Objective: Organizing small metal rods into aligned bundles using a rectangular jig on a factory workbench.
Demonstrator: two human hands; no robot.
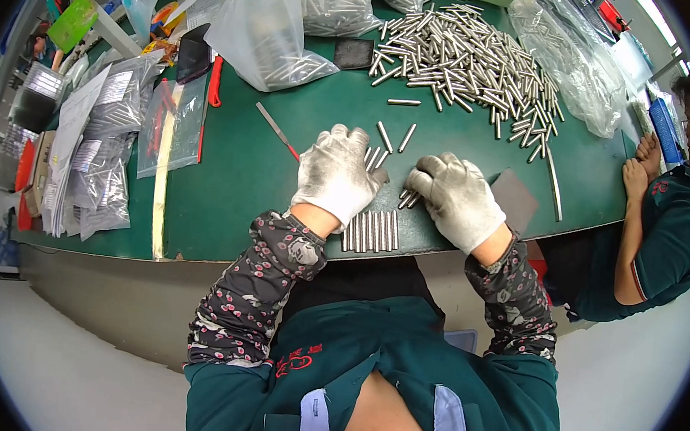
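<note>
Both my hands wear whitish, greyed work gloves. My left hand [334,172] is curled low over the green table, and a few short metal pins [376,158] stick out between its fingers and thumb. Across from it, my right hand [456,198] has its fingers bent down over a few more pins [409,199], whose ends show at the fingertips. Between the hands, close to the table edge, a neat row of pins [372,231] lies side by side. Two loose pins [407,138] lie just beyond the hands.
A big heap of metal pins [471,59] covers the far table, beside clear bags of pins [274,40] and crumpled plastic [571,67]. A thin strip tool [275,127] lies left of my hands. Bagged papers [100,131] fill the left side. Another person [665,216] sits at right.
</note>
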